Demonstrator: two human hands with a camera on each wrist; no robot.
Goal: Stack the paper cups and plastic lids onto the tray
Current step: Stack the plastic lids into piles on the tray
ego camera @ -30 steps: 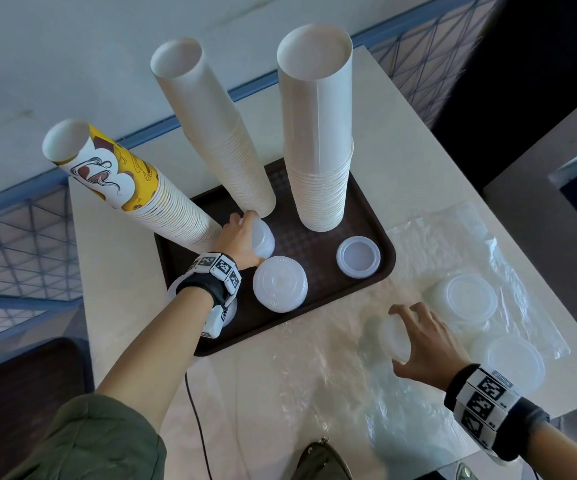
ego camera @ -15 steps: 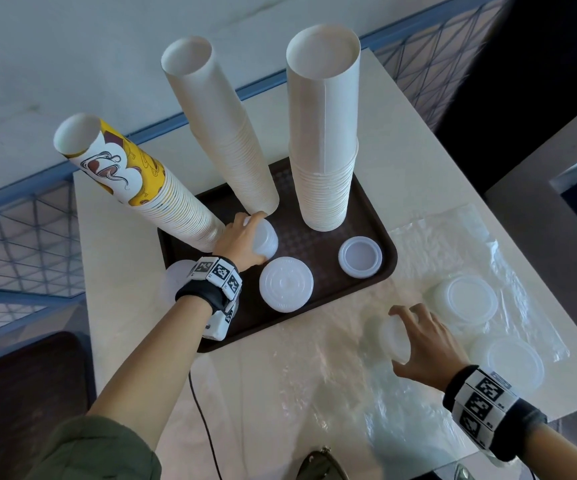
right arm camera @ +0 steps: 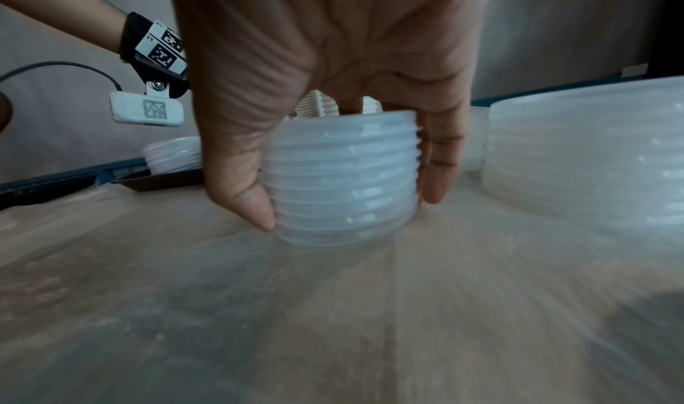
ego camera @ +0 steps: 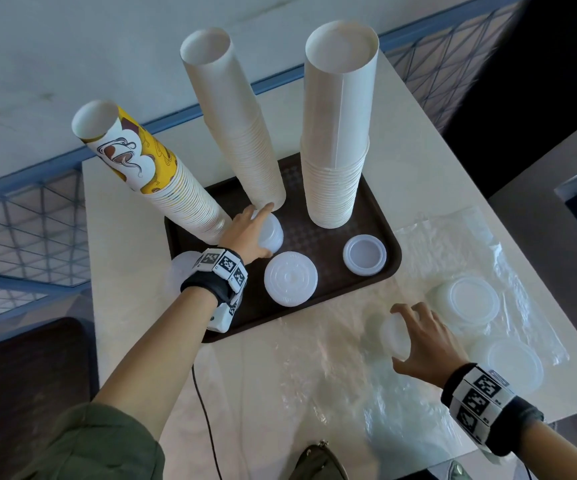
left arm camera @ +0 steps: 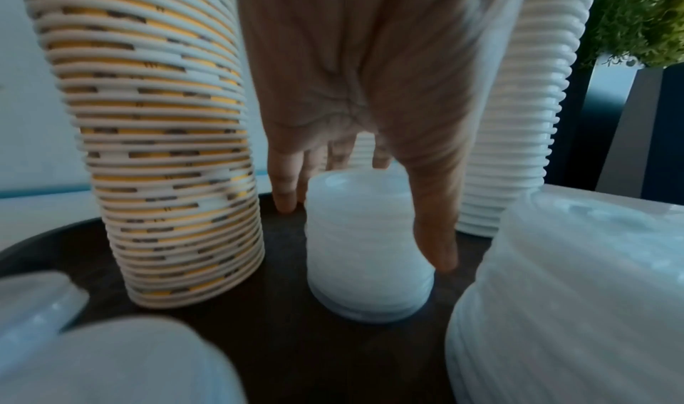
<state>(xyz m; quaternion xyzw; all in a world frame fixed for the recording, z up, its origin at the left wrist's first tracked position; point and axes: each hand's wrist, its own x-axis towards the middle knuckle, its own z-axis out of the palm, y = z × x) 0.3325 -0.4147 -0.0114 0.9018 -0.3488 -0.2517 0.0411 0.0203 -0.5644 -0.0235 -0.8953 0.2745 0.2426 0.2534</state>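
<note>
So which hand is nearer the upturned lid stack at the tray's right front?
Left. The left hand is on the tray, holding another stack; the right hand is off it, on the plastic sheet.

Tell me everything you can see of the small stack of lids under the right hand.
The small stack of translucent white plastic lids is a short ribbed column of roughly ten nested round lids. It stands upright on the clear plastic sheet covering the pale table, off the dark brown tray. The right hand grips it from above, thumb on one side, fingers on the other. Larger lid stacks stand apart beside it.
</note>
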